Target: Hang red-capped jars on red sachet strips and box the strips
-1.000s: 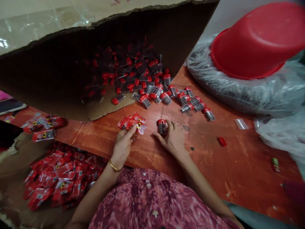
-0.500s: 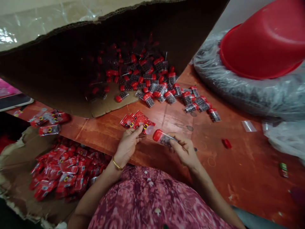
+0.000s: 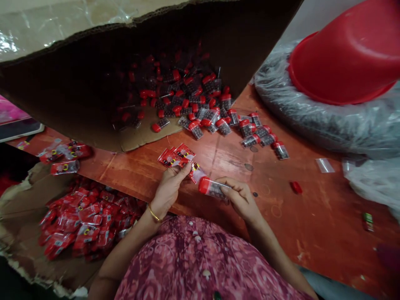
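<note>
My left hand (image 3: 170, 187), with a gold bangle at its wrist, pinches a flat red printed plastic sleeve (image 3: 195, 172) with a see-through part. More red printed sleeves (image 3: 175, 155) lie on the table just beyond those fingers. Between the thumb and fingers of my right hand (image 3: 243, 199) is a small clear plastic container (image 3: 215, 188) with a red cap and dark contents. Its capped end points left and meets the edge of the sleeve; whether it is inside the sleeve, I cannot tell.
An open cardboard box (image 3: 137, 143) lies ahead, with many red-capped containers (image 3: 193, 100) spilling out. Lower left, another carton (image 3: 18, 225) holds red packed pieces (image 3: 84, 221). A red tub (image 3: 340, 58) rests on a plastic-wrapped bundle (image 3: 312, 121). A red cap (image 3: 296, 187) lies at right.
The capped container has moved slightly down and left, up to the sleeve. The sleeve in my left hand now stands apart from the others, tilted toward the container.
</note>
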